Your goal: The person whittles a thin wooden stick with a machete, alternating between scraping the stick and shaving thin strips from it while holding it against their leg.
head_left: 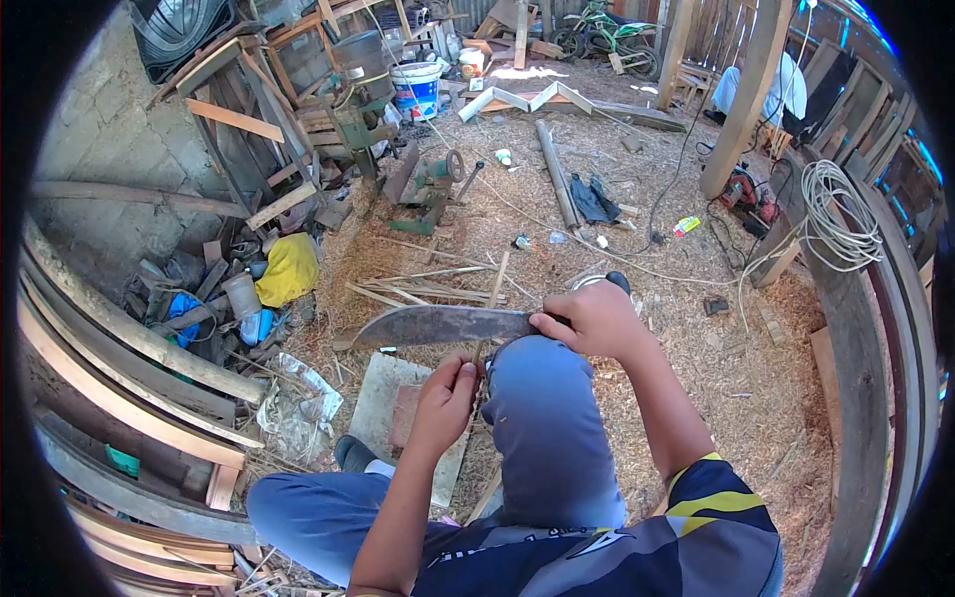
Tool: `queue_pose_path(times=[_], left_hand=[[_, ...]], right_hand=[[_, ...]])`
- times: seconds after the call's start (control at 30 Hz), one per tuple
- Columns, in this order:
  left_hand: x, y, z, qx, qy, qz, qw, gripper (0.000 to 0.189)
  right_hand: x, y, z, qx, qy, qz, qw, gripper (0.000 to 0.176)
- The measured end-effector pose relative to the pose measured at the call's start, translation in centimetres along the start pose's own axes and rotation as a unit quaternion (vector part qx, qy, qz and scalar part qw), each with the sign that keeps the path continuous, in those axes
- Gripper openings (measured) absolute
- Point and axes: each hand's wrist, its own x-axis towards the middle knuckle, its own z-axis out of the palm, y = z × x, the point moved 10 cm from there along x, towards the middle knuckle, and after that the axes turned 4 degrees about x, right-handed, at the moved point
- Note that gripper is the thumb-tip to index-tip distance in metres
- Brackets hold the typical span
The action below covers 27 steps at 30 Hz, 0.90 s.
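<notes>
My right hand point(595, 318) is wrapped round the dark handle of a machete point(438, 325), just above my raised knee. Its broad, worn blade points left and lies nearly level. Below the blade, my left hand point(446, 400) pinches a thin wooden strip point(499, 280) between thumb and fingers. The strip slants upward and passes behind the blade, showing again above it. More slim wooden strips point(428, 289) lie on the shavings just beyond the blade. A flat pale slab point(383, 383) rests on the ground under my left hand, with a reddish-brown piece point(403, 416) on it.
A metal vise point(433, 184) stands ahead on the left, near a paint bucket point(416, 92). Scrap and a yellow cloth point(288, 271) lie to the left. On the right, coiled cable point(841, 214) hangs over boards, and a person point(761, 92) sits behind a wooden post point(748, 99).
</notes>
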Motion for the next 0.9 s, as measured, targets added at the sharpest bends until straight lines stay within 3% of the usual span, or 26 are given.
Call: queue_pose_path(times=[0.27,0.37,0.57,0.67,0.77,0.9], left_hand=[[0.6,-0.1,-0.9,0.034,0.043,-0.002,0.998,0.015],[0.9,-0.6,-0.7,-0.048,0.042,-0.001,0.998,0.019],[0.8,1.0,-0.7,0.021,0.018,-0.02,0.999,0.028],[1.3,0.3,-0.9,0.027,0.019,0.035,0.999,0.028],[1.4,-0.6,-1.3,0.034,0.008,-0.003,0.999,0.032],[0.9,1.9,-1.8,0.117,0.039,0.018,0.992,0.037]], right_hand=[[0.4,0.2,0.3,0.01,0.012,-0.011,1.0,0.043],[0.5,0.2,0.4,0.021,0.021,-0.02,0.999,0.041],[0.8,0.0,0.8,0.045,0.031,-0.04,0.998,0.04],[1.0,-0.3,0.7,0.044,0.023,-0.041,0.998,0.041],[1.3,-0.9,0.5,0.04,0.022,-0.053,0.998,0.037],[1.9,-1.2,1.3,0.023,0.0,-0.058,0.998,0.04]])
